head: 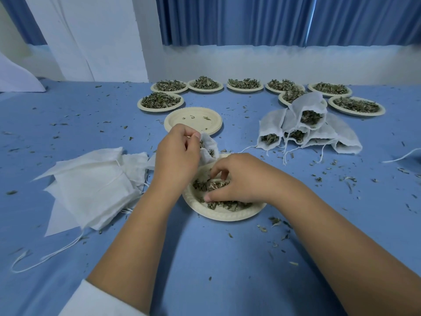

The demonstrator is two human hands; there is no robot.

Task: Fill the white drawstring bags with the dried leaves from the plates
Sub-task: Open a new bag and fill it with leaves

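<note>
Blue table (205, 258); white bag (210, 148) in left hand (176, 153)

left: flat bag pile (91, 188) blocks; right: filled bags (305, 131) block; ahead: empty plates (182, 118); near cloth (205, 258) open

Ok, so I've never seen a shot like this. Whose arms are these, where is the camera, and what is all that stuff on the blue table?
There is no machine here: it is one picture from a camera worn on a person's head, looking down at their own two bare hands. The left hand pinches the rim of a white drawstring bag, holding it open. The right hand, fingers curled, gathers dried leaves from the near plate. On the blue table lie a pile of empty bags to the left, filled bags to the right, emptied plates just beyond the hands, and full plates along the back. Leaf crumbs are scattered all around.
</note>
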